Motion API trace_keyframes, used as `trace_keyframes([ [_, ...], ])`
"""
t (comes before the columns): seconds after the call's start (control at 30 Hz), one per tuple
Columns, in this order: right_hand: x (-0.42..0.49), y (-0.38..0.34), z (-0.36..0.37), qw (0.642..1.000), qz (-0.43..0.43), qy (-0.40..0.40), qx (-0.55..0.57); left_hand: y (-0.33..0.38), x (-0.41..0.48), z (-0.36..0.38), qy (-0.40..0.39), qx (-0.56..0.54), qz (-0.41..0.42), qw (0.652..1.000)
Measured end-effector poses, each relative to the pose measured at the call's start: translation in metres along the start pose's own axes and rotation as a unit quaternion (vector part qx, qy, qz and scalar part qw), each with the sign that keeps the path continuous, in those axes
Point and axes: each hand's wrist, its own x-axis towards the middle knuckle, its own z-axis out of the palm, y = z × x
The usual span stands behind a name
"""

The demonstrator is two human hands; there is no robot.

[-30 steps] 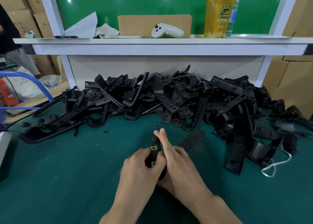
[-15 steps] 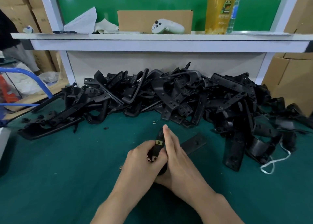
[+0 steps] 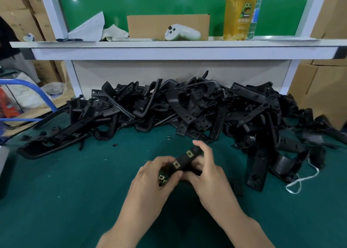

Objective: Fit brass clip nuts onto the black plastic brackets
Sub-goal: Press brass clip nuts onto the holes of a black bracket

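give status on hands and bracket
Left hand and right hand both grip the black bracket. Two brass clip nuts seated on it. Bracket pile behind hands.

Open green mat point(image 3: 75, 182) left of the hands, bracket heap point(image 3: 187, 107) blocking behind, possibly reaching right
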Motion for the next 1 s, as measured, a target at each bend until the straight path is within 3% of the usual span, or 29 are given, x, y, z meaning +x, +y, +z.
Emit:
trace_keyframes([
  [0.33, 0.001, -0.013, -0.010, 0.988, 0.067, -0.019, 0.140, 0.002, -0.001, -0.007, -0.002, 0.024, 0.087, 0.996],
  [0.7, -0.003, -0.020, -0.013, 0.989, 0.065, -0.037, 0.129, -0.003, -0.002, -0.009, -0.013, 0.031, 0.102, 0.994],
  [0.87, -0.004, -0.031, -0.018, 0.990, 0.034, 0.005, 0.136, 0.004, -0.004, -0.009, 0.084, -0.015, 0.093, 0.992],
  [1.0, -0.006, -0.040, -0.020, 0.990, -0.108, 0.086, 0.030, 0.012, -0.002, -0.013, 0.173, -0.021, 0.165, 0.971],
])
